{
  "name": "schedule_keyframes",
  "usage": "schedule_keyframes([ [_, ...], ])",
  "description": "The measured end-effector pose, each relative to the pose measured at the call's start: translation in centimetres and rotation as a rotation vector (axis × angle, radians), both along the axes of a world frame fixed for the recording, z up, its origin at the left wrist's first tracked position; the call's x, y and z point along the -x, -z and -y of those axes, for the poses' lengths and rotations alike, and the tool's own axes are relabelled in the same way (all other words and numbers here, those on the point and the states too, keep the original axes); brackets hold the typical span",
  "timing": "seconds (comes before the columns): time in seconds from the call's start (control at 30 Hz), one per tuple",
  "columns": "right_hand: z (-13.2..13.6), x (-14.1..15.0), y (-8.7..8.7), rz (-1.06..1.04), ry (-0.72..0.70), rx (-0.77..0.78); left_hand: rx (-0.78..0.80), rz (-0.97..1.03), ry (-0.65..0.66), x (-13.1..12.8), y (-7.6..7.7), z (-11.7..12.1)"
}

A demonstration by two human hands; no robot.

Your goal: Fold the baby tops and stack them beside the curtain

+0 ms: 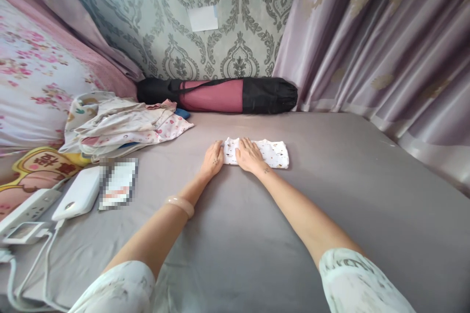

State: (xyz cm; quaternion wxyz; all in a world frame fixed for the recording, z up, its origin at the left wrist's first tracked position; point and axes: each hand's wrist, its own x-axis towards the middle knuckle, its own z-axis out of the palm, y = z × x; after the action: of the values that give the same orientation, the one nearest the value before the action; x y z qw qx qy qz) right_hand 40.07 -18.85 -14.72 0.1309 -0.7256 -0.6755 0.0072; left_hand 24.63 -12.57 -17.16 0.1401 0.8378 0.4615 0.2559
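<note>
A small white folded cloth (271, 152) with tiny coloured prints lies on the grey bed sheet (330, 205), roughly in the middle. My left hand (213, 159) rests at the cloth's left end, fingers together and stretched flat against its edge. Palm down on the left part of the cloth lies my right hand (248, 155), its fingers stretched out. Neither hand grips anything. A pale bangle (179, 204) sits on my left wrist.
A heap of printed clothes (121, 124) lies at the left. A rolled pink mat in a black bag (220, 94) lies along the wall. A white power bank (78, 194), a blurred phone (118, 183) and a power strip (25, 210) with cables sit at the near left. Curtains (385, 44) hang at the right.
</note>
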Motion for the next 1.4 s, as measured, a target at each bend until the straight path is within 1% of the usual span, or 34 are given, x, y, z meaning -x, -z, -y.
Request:
schedule_keyframes([
  [0.13,-0.1,0.3,1.3,0.013,0.002,-0.029,0.050,0.152,-0.033,0.3,0.3,-0.3],
  [0.2,-0.1,0.2,1.3,0.012,0.001,-0.013,0.061,0.203,-0.045,0.3,0.3,-0.3],
  [0.27,-0.4,0.2,0.9,0.010,0.009,0.028,0.076,0.226,-0.054,0.3,0.2,-0.2],
  [0.33,-0.7,0.6,0.2,0.016,0.015,0.049,0.109,0.223,-0.057,0.2,-0.1,0.0],
  [0.43,-1.5,1.9,-0.6,0.018,-0.011,0.016,0.146,0.216,-0.064,0.1,-0.6,0.2],
  [0.5,-1.8,2.8,-0.6,0.002,-0.038,0.018,0.147,0.220,-0.062,0.0,-0.8,0.3],
  [0.6,-2.0,3.8,0.1,-0.015,-0.046,0.058,0.145,0.224,-0.063,-0.1,-0.8,0.4],
  [0.73,-1.8,3.9,0.7,0.005,-0.043,0.040,0.140,0.245,-0.067,0.0,-0.7,0.4],
  [0.9,-2.2,3.9,-0.4,0.003,-0.046,0.124,0.157,0.271,-0.053,0.1,-1.1,0.6],
  [0.97,-2.4,4.2,-0.7,0.014,-0.074,0.125,0.157,0.293,-0.044,0.1,-1.2,0.7],
  [1.03,-2.6,4.6,-0.7,0.026,-0.105,0.138,0.146,0.319,-0.039,0.1,-1.2,0.6],
  [1.1,-2.7,5.0,-0.4,0.024,-0.116,0.183,0.134,0.326,-0.031,0.1,-1.0,0.6],
  [1.2,-2.8,5.2,0.3,0.011,-0.113,0.197,0.115,0.292,-0.009,0.1,-0.7,0.4],
  [1.27,-2.8,5.2,0.5,0.004,-0.119,0.190,0.091,0.257,0.009,0.1,-0.5,0.3],
  [1.33,-2.6,5.1,0.3,-0.017,-0.138,0.192,0.068,0.220,0.018,0.1,-0.4,0.4],
  [1.4,-2.3,4.7,-0.2,-0.051,-0.146,0.162,0.064,0.181,0.018,0.1,-0.5,0.5],
])
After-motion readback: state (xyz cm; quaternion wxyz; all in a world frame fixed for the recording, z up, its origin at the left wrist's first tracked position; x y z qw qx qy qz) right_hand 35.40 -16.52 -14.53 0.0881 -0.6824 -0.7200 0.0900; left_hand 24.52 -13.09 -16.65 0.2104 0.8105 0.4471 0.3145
